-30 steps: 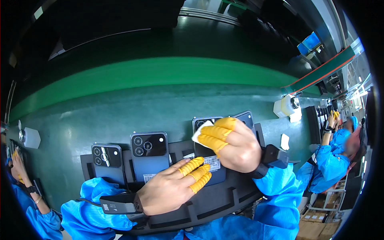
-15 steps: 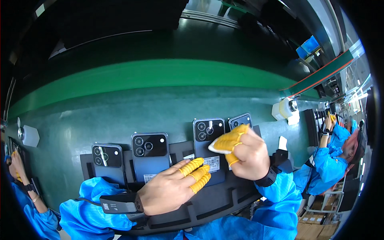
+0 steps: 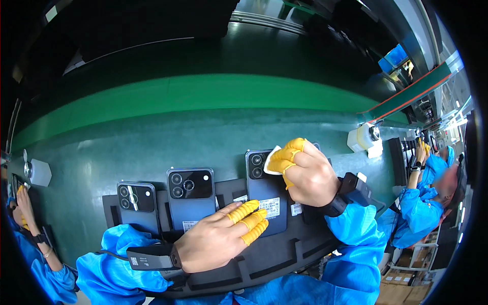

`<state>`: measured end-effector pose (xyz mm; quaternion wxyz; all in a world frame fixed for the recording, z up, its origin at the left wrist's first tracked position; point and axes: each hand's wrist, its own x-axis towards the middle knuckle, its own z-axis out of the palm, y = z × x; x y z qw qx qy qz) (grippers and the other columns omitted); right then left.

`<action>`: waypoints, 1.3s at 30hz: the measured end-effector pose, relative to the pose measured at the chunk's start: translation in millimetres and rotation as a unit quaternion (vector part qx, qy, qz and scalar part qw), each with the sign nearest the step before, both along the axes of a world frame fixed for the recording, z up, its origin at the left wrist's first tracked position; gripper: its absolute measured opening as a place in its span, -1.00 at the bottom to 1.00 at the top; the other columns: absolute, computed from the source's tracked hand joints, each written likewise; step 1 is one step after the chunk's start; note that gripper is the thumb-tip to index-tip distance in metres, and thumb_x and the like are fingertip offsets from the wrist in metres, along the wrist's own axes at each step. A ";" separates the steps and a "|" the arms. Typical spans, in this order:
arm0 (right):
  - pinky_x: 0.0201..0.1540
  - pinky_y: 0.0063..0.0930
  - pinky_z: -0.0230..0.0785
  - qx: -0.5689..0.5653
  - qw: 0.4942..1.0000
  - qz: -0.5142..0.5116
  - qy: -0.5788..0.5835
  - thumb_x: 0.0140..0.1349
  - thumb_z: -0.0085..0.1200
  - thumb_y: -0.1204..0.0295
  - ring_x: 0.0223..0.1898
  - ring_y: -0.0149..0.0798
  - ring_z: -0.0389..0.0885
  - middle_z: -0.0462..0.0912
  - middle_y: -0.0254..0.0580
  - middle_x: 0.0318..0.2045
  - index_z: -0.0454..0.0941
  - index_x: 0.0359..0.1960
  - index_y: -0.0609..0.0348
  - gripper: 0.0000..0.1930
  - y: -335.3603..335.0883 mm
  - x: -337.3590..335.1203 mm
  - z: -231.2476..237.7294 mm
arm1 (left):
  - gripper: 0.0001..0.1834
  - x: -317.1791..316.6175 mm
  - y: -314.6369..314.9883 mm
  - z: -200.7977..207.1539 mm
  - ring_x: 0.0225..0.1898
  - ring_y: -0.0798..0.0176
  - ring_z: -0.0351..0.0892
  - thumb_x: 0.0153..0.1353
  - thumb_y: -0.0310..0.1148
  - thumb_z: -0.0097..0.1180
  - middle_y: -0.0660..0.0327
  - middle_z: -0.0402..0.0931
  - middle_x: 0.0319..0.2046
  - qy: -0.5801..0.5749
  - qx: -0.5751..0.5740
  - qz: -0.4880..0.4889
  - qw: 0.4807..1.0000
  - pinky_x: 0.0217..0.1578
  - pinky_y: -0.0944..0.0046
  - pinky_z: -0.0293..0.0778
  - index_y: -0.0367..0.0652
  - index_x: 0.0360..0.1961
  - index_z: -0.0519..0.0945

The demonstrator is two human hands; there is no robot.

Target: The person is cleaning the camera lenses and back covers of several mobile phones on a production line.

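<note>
A dark foam tray [image 3: 264,265] lies before me with several dark blue phones in a row, camera side up. My right hand [image 3: 311,178], in yellow finger cots, pinches a folded white cloth [image 3: 272,161] against the camera area of one phone [image 3: 265,189]. My left hand [image 3: 216,241], also in yellow finger cots, lies with fingers stretched out over the lower part of that same phone, beside its white label [image 3: 270,207]. Left of it are a second phone [image 3: 192,207] and a third phone [image 3: 138,219]. Behind my right hand another phone is almost fully hidden.
A white bottle [image 3: 359,139] with a metal top stands on the green bench [image 3: 203,134] at the right. A similar bottle [image 3: 39,173] is at the far left. Co-workers in blue sit on both sides, one at the right [image 3: 414,208], another at the left [image 3: 46,267].
My right hand with the cloth has moved up along the phone, from below its cameras onto the camera area. My left hand has stayed in place.
</note>
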<state>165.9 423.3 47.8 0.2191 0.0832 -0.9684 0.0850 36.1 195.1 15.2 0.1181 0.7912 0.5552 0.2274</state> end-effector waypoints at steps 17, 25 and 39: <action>-0.06 -0.24 0.56 -0.008 1.000 0.018 -0.006 -0.34 0.20 0.61 -0.23 -0.07 0.63 0.67 -0.17 -0.30 0.74 -0.26 0.25 -0.56 -11.9 17.4 -2.7 | -0.41 0.9 -0.7 -2.7 0.35 0.05 0.40 0.11 -0.38 0.16 0.12 0.50 0.24 -0.002 0.002 -0.003 1.000 0.45 0.04 0.22 -0.15 0.24 0.56; -0.01 -0.18 0.57 0.057 0.995 -0.050 0.066 -0.31 0.20 0.57 -0.16 -0.01 0.66 0.68 -0.09 -0.26 0.74 -0.26 0.29 -0.59 -1.7 14.3 9.6 | -0.40 0.8 0.2 -0.8 0.34 0.04 0.41 0.10 -0.39 0.16 0.12 0.50 0.23 -0.001 -0.004 0.001 1.000 0.45 0.04 0.21 -0.15 0.25 0.55; -0.12 -0.29 0.61 0.055 0.998 -0.013 -0.028 -0.21 0.20 0.49 -0.21 -0.07 0.64 0.62 -0.08 -0.29 0.69 -0.21 0.31 -0.59 -37.7 33.7 4.8 | -0.39 -0.1 -0.4 -2.5 0.37 0.03 0.36 0.14 -0.36 0.13 0.08 0.47 0.24 -0.005 -0.012 -0.011 1.000 0.47 0.00 0.15 -0.23 0.28 0.50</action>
